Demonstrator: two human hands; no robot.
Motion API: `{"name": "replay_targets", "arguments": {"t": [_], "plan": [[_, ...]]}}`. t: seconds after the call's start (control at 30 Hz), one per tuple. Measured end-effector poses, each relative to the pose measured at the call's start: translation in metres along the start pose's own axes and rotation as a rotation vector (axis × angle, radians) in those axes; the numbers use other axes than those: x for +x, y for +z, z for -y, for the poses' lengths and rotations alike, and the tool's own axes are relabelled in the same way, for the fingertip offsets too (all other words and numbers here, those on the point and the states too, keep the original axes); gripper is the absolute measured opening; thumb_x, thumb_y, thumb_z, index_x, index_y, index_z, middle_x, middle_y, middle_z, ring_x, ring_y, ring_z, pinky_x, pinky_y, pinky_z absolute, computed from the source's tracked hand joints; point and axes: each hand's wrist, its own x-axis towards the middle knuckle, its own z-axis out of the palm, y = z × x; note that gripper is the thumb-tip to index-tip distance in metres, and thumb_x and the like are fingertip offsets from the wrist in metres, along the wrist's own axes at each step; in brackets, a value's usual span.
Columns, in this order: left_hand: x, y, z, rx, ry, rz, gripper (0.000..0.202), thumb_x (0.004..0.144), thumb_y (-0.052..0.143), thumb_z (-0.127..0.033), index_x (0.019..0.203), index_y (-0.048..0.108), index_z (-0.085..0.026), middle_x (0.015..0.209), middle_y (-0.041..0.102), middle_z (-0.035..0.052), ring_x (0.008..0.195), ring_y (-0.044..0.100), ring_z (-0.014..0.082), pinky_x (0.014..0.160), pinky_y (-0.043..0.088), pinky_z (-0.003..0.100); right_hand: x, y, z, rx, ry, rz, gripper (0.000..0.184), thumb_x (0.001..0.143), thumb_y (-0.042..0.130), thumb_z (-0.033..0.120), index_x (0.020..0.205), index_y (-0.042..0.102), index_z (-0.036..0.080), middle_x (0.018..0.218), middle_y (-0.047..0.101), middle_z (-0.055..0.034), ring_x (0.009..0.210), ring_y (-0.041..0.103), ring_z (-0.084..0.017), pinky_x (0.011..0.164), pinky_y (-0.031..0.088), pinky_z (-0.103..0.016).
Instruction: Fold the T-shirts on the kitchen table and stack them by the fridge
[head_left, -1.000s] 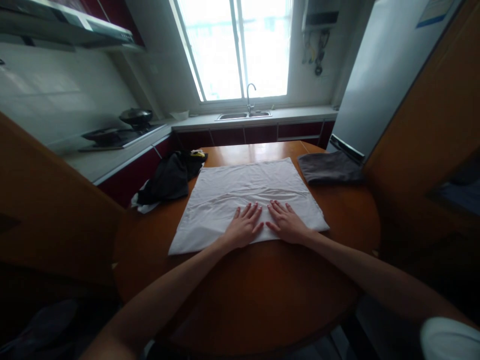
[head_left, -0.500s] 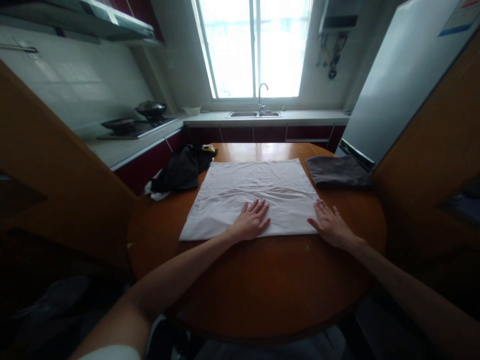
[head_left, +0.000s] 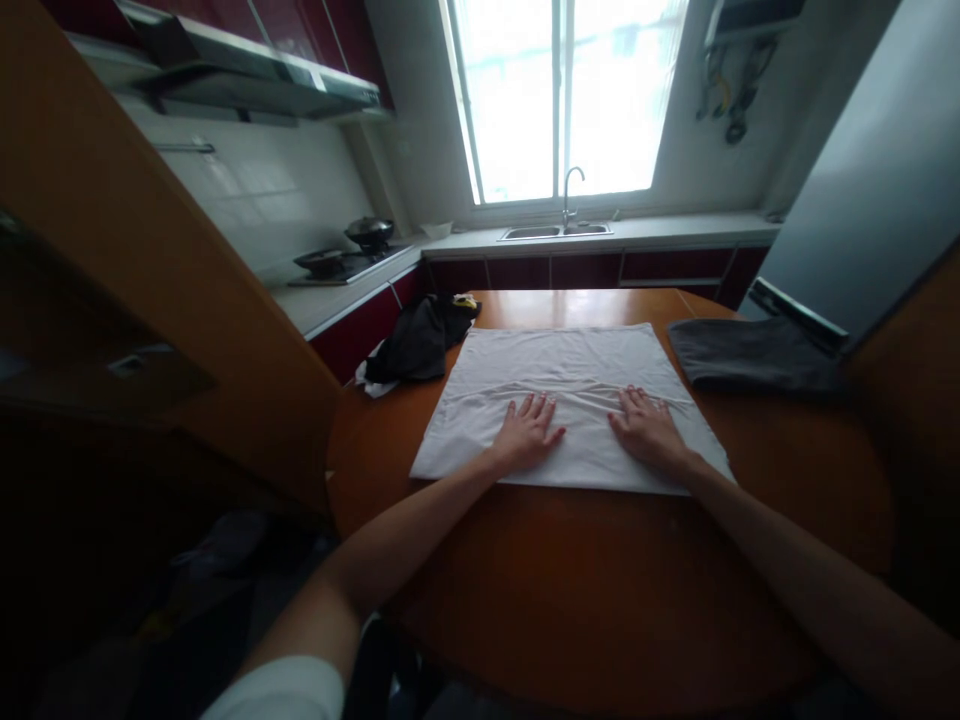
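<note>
A white cloth point(head_left: 570, 370) lies spread flat on the round wooden table point(head_left: 600, 590). My left hand point(head_left: 527, 433) rests palm down on its near half, fingers stretched out. My right hand point(head_left: 646, 428) lies flat on the cloth too, a little to the right, fingers apart. Neither hand holds anything. A few soft creases run across the cloth between and beyond the hands.
A folded dark grey cloth point(head_left: 750, 355) lies at the table's right side. A heap of black clothing point(head_left: 416, 340) hangs over the left edge. Behind stand a counter with a sink point(head_left: 555, 230), a stove with pans point(head_left: 349, 255), and a fridge point(head_left: 862, 230) at the right.
My right hand slid out to the cloth's right edge and came back onto the cloth. The left hand stayed flat on it. The camera swung to the left.
</note>
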Motion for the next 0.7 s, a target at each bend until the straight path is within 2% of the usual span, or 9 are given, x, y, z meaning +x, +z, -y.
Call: {"name": "replay_targets", "arguments": {"t": [0.1,0.2,0.33,0.4,0.47,0.53,0.7], "plan": [[0.003,0.005,0.004,-0.02,0.001,0.039,0.069,0.102,0.027,-0.061,0.158,0.03,-0.021,0.167,0.02,0.011,0.154,0.014,0.0333,0.121,0.014,0.061,0.001,0.009,-0.006,-0.01,0.011,0.002,0.066,0.101,0.024,0.046,0.155,0.035,0.009,0.164,0.028,-0.0147,0.152,0.024,-0.029,0.121,0.017,-0.057],[0.008,-0.001,0.016,-0.081,-0.039,0.071,0.071,0.102,0.023,-0.061,0.16,0.026,-0.02,0.167,0.019,0.0119,0.154,0.014,0.0327,0.12,0.019,0.059,0.001,0.009,-0.006,-0.011,0.025,0.01,0.067,0.101,0.023,0.046,0.155,0.035,0.009,0.164,0.028,-0.0137,0.152,0.024,-0.028,0.121,0.016,-0.057],[0.009,-0.02,0.051,-0.047,-0.135,0.146,0.071,0.102,0.023,-0.063,0.16,0.026,-0.021,0.167,0.015,0.0133,0.154,0.012,0.0354,0.118,0.017,0.064,0.001,0.008,-0.005,-0.005,0.017,-0.004,0.066,0.1,0.024,0.045,0.155,0.036,0.009,0.163,0.029,-0.0141,0.151,0.025,-0.028,0.121,0.017,-0.057],[0.005,-0.028,0.072,-0.024,-0.132,0.174,0.068,0.103,0.026,-0.06,0.16,0.025,-0.023,0.167,0.016,0.0119,0.154,0.014,0.0326,0.119,0.02,0.06,0.001,0.008,-0.005,-0.005,0.016,-0.007,0.066,0.1,0.024,0.045,0.155,0.036,0.009,0.163,0.029,-0.0144,0.151,0.025,-0.029,0.121,0.017,-0.056],[-0.005,-0.032,0.091,-0.011,-0.146,0.115,0.063,0.105,0.024,-0.053,0.159,0.026,-0.022,0.166,0.02,0.0113,0.154,0.017,0.0281,0.12,0.023,0.054,0.002,0.009,-0.005,-0.008,0.019,-0.005,0.067,0.1,0.024,0.045,0.155,0.036,0.008,0.163,0.029,-0.0144,0.151,0.026,-0.029,0.121,0.018,-0.056],[-0.017,-0.031,0.104,0.011,-0.194,0.039,0.06,0.106,0.02,-0.049,0.158,0.028,-0.02,0.165,0.023,0.0125,0.154,0.017,0.027,0.12,0.023,0.052,0.002,0.01,-0.005,-0.012,0.016,-0.004,0.067,0.1,0.023,0.045,0.155,0.035,0.008,0.163,0.029,-0.0142,0.151,0.026,-0.029,0.121,0.018,-0.057],[-0.043,-0.023,0.113,0.075,-0.255,0.016,0.06,0.105,0.025,-0.051,0.156,0.034,-0.02,0.165,0.025,0.0131,0.153,0.02,0.0311,0.121,0.018,0.056,0.003,0.012,-0.006,-0.021,0.005,-0.015,0.067,0.1,0.024,0.045,0.155,0.036,0.009,0.163,0.03,-0.0149,0.151,0.025,-0.03,0.12,0.019,-0.057]]}}
